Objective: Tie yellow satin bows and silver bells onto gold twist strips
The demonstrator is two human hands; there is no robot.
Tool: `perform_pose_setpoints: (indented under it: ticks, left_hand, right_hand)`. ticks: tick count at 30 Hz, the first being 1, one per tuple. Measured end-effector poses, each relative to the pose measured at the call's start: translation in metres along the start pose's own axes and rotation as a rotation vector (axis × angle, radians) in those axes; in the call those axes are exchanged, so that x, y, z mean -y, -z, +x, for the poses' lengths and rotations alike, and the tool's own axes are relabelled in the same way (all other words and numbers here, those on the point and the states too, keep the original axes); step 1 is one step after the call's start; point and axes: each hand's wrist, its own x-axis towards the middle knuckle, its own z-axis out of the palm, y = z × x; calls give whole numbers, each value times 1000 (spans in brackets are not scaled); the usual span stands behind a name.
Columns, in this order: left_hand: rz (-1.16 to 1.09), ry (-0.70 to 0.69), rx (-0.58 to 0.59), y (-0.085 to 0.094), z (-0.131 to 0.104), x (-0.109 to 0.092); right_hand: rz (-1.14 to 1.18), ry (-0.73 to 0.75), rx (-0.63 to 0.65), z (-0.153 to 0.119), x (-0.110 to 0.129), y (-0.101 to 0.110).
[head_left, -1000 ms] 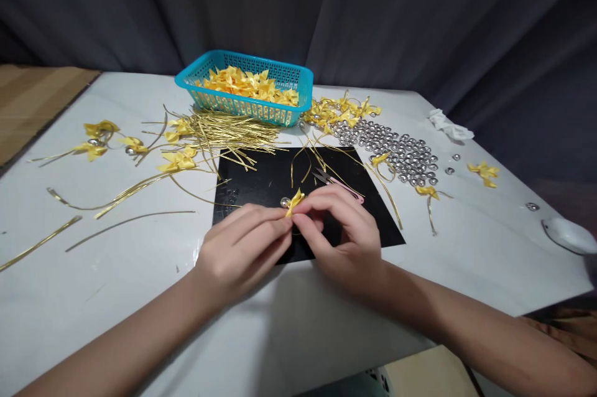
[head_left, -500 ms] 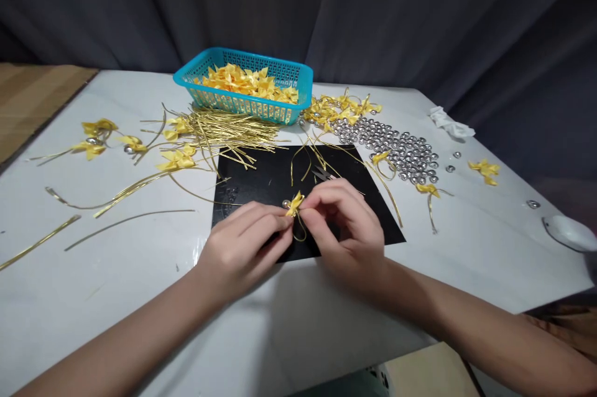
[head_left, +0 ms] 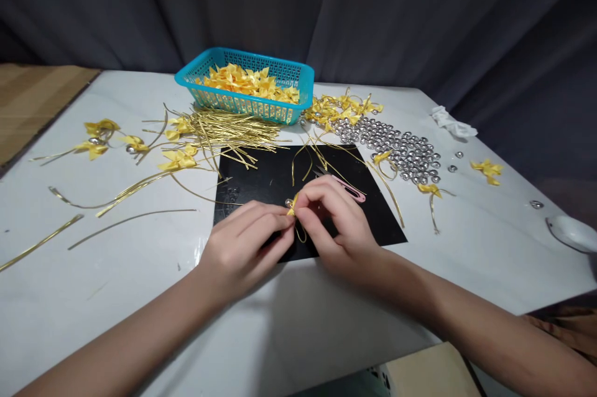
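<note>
Over the black mat [head_left: 261,173], my left hand [head_left: 252,241] pinches a small yellow ribbon flower [head_left: 291,210] between thumb and fingers. A silver bell-like bead [head_left: 288,203] shows at the flower's far side, and a thin gold cord loop [head_left: 301,235] hangs below. My right hand [head_left: 340,216] closes finger and thumb on the flower's right side, covering most of it. Whether those fingertips hold the petal or the cord is hidden. Pink-handled snips [head_left: 349,190] lie on the mat just beyond my right hand.
A blue basket [head_left: 305,89] of yellow ribbon flowers stands at the back, with a heap of gold cords [head_left: 237,129] before it. Silver beads [head_left: 405,151] spread right of the mat. Finished-looking flowers [head_left: 96,139] lie left; a white dish-like object [head_left: 571,232] sits far right.
My right hand has shifted slightly left onto the flower, covering more of it. The pink handle of the snips now shows. My left hand stays nearly still.
</note>
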Motion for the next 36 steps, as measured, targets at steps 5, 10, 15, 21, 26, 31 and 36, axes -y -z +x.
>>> perform_pose_setpoints:
  ticks: [5,10,15,21,26,31,36]
  left_hand:
    - [36,-11,6,0,0,1]
    - [24,-17,-1,0,1,1]
    - [40,-3,-2,-1,0,3]
    - [23,44,-4,-3,2,7]
    - [23,63,-33,-4,3,9]
    - [-3,38,-75,-4,1,9]
    - [-21,80,-127,-4,3,7]
  right_hand:
    - [3,-11,-10,1,2,0]
    - [-37,118,-17,5,0,5]
    - [77,109,7,7,-1,7]
    - [251,-74,-65,6,1,9]
    - [156,-55,-129,7,5,14]
    - [142,-61,-151,8,8,18]
    - [213,-78,-164,9,7,18]
